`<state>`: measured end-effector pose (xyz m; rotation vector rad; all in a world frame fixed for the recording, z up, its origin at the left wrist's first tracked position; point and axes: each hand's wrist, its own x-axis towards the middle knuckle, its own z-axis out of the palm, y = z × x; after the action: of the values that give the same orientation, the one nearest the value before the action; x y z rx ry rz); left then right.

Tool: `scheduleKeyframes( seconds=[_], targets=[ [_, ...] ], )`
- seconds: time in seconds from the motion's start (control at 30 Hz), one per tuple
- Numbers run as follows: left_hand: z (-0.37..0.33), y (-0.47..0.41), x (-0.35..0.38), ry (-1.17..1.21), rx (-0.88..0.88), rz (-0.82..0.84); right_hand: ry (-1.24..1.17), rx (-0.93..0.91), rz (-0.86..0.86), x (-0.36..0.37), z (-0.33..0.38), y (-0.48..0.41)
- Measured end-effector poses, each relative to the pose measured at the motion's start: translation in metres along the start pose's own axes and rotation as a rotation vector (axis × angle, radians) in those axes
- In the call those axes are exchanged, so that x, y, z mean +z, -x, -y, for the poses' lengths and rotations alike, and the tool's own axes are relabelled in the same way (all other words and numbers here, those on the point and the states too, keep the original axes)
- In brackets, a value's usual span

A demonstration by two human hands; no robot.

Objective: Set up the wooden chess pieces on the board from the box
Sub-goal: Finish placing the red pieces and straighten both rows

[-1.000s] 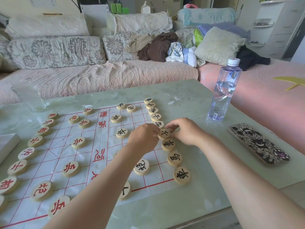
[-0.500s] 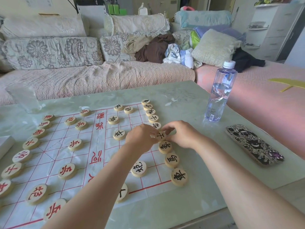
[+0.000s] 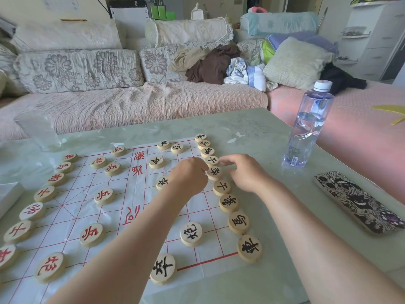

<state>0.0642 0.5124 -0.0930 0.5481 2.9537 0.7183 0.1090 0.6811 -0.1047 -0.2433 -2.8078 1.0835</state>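
Observation:
A white paper board [image 3: 122,187] with red lines lies on the pale green table [image 3: 252,132]. Round wooden pieces with red characters [image 3: 45,193] line its left side, and pieces with black characters [image 3: 229,202] line its right side. My left hand [image 3: 189,175] and my right hand [image 3: 246,172] meet at one black-lettered piece [image 3: 214,172] in the middle of the right row. Fingertips of both hands press against its edges, and it stays flat on the board. A white box [image 3: 7,197] shows at the left edge.
A water bottle [image 3: 308,128] stands to the right of the board. A patterned case [image 3: 359,204] lies near the table's right edge. A clear plastic container [image 3: 37,130] sits at the back left. A sofa [image 3: 131,102] with cushions and clothes runs behind the table.
Both hands have moved one piece farther along the right row, off the piece they were touching and onto the one beyond it. The camera has tilted slightly.

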Motion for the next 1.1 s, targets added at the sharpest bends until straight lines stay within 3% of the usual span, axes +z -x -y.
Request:
scheduleKeyframes(
  seconds=[0.37, 0.53, 1.1],
  targets=[
    [0.003, -0.015, 0.007, 0.085, 0.016, 0.031, -0.083, 0.029, 0.028, 0.007, -0.005, -0.014],
    [0.006, -0.011, 0.008, 0.034, -0.001, 0.013, -0.007, 0.021, -0.025, 0.009, -0.009, -0.012],
    [0.003, -0.016, 0.01, 0.022, 0.051, 0.0, -0.077, -0.011, 0.043, 0.005, -0.009, -0.012]
  ],
)
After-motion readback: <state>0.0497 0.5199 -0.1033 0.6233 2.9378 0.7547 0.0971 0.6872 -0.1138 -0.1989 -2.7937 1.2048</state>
